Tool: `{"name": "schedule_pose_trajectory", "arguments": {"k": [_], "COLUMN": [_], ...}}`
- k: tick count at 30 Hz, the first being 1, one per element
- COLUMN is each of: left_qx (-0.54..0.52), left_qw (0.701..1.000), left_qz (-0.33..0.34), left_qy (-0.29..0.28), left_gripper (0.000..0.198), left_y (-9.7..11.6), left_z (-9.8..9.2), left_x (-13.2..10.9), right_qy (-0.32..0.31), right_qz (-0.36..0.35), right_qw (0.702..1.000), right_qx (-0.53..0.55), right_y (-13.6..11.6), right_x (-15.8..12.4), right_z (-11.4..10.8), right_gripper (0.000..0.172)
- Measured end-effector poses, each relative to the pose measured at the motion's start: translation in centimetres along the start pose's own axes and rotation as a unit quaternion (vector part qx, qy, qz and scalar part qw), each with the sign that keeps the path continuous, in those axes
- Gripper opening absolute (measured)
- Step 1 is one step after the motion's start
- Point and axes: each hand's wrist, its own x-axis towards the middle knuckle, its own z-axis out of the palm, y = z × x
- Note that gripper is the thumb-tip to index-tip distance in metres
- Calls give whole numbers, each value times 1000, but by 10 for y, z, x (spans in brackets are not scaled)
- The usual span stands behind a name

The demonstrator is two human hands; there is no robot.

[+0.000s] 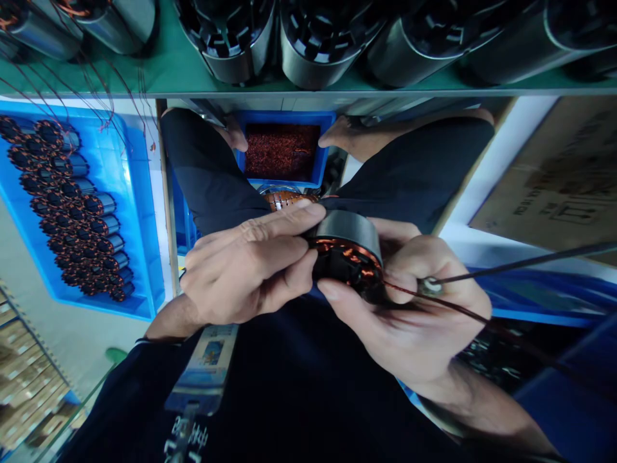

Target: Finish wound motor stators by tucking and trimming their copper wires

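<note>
A motor stator (349,233), a steel ring with copper windings and black insulation, is held in front of my torso. My right hand (414,308) grips it from the right, thumb along the near side and fingers behind. My left hand (255,263) pinches at its left edge; what lies under those fingertips is hidden. Dark red wires (453,305) run from the stator across my right hand toward the lower right. A dark thin cord or rod (520,260) with a small pale metal end reaches my right fingers.
Several larger steel cylinders (313,64) stand on the green bench (159,83) ahead. At left, a blue tray (139,257) holds rows of wound stators. A blue bin (284,116) of copper-coloured scraps sits between my feet. To the right lies a cardboard box (544,193).
</note>
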Motion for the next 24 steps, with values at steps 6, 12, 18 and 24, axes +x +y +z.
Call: {"name": "schedule_pose_trajectory", "arguments": {"k": [6, 12, 18, 24], "left_qx": [-192, -184, -169, -182], "left_qw": [978, 981, 982, 968], "left_qz": [-78, -55, -88, -163], "left_qy": [19, -1, -12, -53], "left_gripper": [13, 16, 36, 35], "left_y": [-8, -29, -15, -9], "left_z": [13, 14, 16, 28], "left_x": [11, 9, 9, 14], "right_qy": [19, 10, 18, 35], "right_qz": [7, 11, 15, 41], "right_qw": [1000, 1000, 1000, 998], "right_qx": [-9, -8, 3, -24], "right_y": [4, 7, 13, 20], "right_x": [-3, -8, -9, -20], "right_z": [2, -1, -2, -4], "right_gripper": [56, 57, 57, 53]}}
